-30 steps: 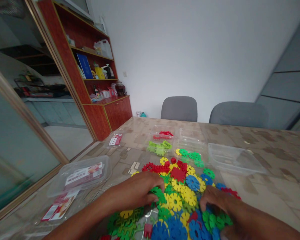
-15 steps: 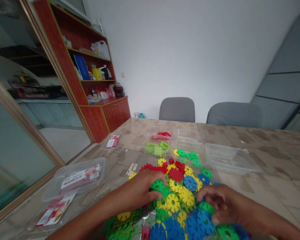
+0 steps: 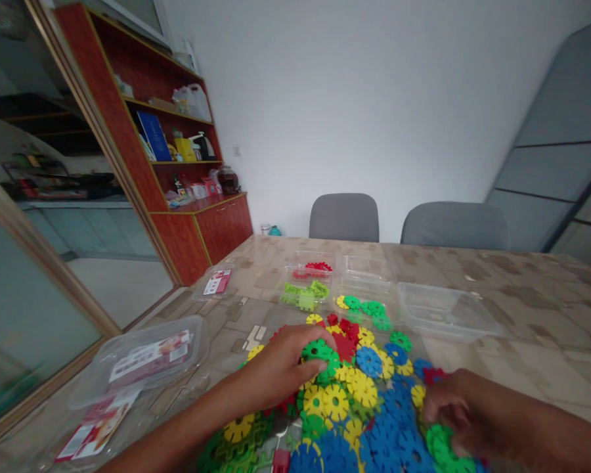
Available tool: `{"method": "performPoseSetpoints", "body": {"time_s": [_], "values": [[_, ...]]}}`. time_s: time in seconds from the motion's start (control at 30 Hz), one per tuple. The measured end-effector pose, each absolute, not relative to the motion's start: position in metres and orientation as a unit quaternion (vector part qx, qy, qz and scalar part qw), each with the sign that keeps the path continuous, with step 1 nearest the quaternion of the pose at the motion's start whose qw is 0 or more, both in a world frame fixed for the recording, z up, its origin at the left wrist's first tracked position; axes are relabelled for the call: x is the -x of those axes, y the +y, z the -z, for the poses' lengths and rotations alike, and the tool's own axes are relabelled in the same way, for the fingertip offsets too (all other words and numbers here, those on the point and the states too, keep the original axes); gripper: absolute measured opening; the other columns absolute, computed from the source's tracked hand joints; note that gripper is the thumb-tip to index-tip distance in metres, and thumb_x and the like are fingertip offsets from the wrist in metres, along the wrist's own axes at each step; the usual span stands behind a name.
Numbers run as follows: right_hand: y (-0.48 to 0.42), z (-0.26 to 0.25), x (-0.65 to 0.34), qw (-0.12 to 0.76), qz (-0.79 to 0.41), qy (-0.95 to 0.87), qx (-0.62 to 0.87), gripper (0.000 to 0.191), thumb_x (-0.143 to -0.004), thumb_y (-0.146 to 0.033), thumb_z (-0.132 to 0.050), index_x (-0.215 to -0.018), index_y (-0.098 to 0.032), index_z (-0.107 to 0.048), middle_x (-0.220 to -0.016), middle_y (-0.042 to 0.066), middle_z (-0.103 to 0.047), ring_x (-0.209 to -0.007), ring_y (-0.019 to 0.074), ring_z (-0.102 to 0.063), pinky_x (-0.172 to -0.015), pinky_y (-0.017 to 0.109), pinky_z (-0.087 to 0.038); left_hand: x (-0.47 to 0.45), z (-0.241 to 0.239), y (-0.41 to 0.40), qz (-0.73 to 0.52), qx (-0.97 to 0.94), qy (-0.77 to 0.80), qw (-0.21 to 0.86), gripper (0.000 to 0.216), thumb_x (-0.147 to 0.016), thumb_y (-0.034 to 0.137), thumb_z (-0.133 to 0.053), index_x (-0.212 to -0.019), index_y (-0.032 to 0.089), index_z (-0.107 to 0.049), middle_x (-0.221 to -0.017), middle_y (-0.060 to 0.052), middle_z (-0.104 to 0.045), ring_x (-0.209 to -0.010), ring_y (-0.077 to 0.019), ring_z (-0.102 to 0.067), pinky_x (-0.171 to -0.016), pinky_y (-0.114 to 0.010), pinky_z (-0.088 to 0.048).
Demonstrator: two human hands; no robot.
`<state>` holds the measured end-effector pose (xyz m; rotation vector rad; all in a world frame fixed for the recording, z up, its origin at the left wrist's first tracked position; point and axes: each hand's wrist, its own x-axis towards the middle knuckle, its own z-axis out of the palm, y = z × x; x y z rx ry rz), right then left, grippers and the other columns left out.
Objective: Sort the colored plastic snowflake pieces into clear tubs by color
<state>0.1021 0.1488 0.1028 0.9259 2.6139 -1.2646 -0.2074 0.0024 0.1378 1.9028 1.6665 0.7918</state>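
Note:
A heap of flat plastic gear-shaped pieces (image 3: 354, 387) in red, yellow, green and blue covers the table in front of me. My left hand (image 3: 280, 368) lies on the heap's left side, fingers curled around a green gear piece (image 3: 320, 351). My right hand (image 3: 448, 414) rests on the heap's right side with fingers bent over green and blue pieces (image 3: 440, 447); whether it grips one is unclear.
Small clear tubs hold red pieces (image 3: 315, 267) and light green pieces (image 3: 305, 293). An empty clear tub (image 3: 443, 312) stands to the right. A lidded clear box with a red label (image 3: 142, 355) lies at left. Two grey chairs (image 3: 345, 217) stand beyond the patterned table (image 3: 522, 289).
My left hand has slid forward onto a green piece. My right hand has drawn back to the right and nearer to me. The view has shifted slightly left.

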Motion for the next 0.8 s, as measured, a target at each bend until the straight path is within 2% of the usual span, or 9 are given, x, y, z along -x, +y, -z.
{"method": "performPoseSetpoints", "body": {"time_s": [0.1,0.2,0.33,0.6,0.73,0.8], "values": [[0.139,-0.108,-0.094,0.109,0.354,0.864,-0.341,0.042,-0.052,-0.009,-0.065,-0.090,-0.025,-0.073,-0.086,0.000,-0.069,-0.082,0.0238,-0.062,-0.065,0.028,-0.044,0.203,-0.146,0.021,-0.317,-0.711,0.588,0.219,0.025,-0.084,0.014,-0.059,-0.106,0.022,-0.064,-0.106,0.000,-0.070,-0.099,-0.0200,-0.063,-0.086,-0.027,-0.044],[0.134,-0.113,-0.086,0.118,0.325,0.866,-0.362,0.050,-0.047,-0.005,-0.062,-0.093,-0.024,-0.071,-0.091,0.001,-0.068,-0.085,0.0247,-0.061,-0.069,0.029,-0.044,0.197,-0.151,0.052,-0.309,-0.731,0.590,0.150,0.026,-0.085,0.013,-0.059,-0.109,0.021,-0.064,-0.109,-0.002,-0.070,-0.103,-0.0214,-0.063,-0.091,-0.030,-0.046],[0.133,-0.115,-0.086,0.115,0.335,0.872,-0.337,0.048,-0.048,-0.006,-0.061,-0.092,-0.024,-0.069,-0.091,0.000,-0.066,-0.084,0.0233,-0.060,-0.068,0.028,-0.043,0.189,-0.150,0.101,-0.257,-0.733,0.625,0.071,0.025,-0.086,0.013,-0.061,-0.110,0.019,-0.065,-0.110,-0.006,-0.070,-0.105,-0.0239,-0.064,-0.092,-0.033,-0.048],[0.127,-0.125,-0.081,0.150,0.329,0.855,-0.371,0.051,-0.045,-0.004,-0.063,-0.091,-0.024,-0.070,-0.095,0.002,-0.067,-0.090,0.0267,-0.059,-0.074,0.031,-0.044,0.195,-0.142,0.136,-0.214,-0.708,0.672,0.045,0.041,-0.086,0.010,-0.060,-0.127,0.016,-0.060,-0.123,-0.015,-0.065,-0.111,-0.0301,-0.062,-0.097,-0.042,-0.048],[0.126,-0.130,-0.081,0.128,0.363,0.855,-0.348,0.049,-0.045,-0.005,-0.066,-0.089,-0.025,-0.069,-0.097,0.002,-0.067,-0.093,0.0283,-0.059,-0.079,0.034,-0.047,0.201,-0.144,0.107,-0.232,-0.719,0.654,0.047,0.041,-0.087,0.012,-0.060,-0.128,0.018,-0.060,-0.127,-0.011,-0.064,-0.114,-0.0265,-0.060,-0.101,-0.040,-0.045],[0.130,-0.129,-0.085,0.102,0.388,0.854,-0.331,0.044,-0.049,-0.010,-0.069,-0.090,-0.025,-0.070,-0.098,0.002,-0.068,-0.094,0.0285,-0.061,-0.081,0.036,-0.048,0.203,-0.147,0.087,-0.247,-0.728,0.637,0.060,0.038,-0.088,0.015,-0.060,-0.126,0.020,-0.061,-0.123,-0.008,-0.066,-0.110,-0.0237,-0.062,-0.100,-0.037,-0.046]]}}
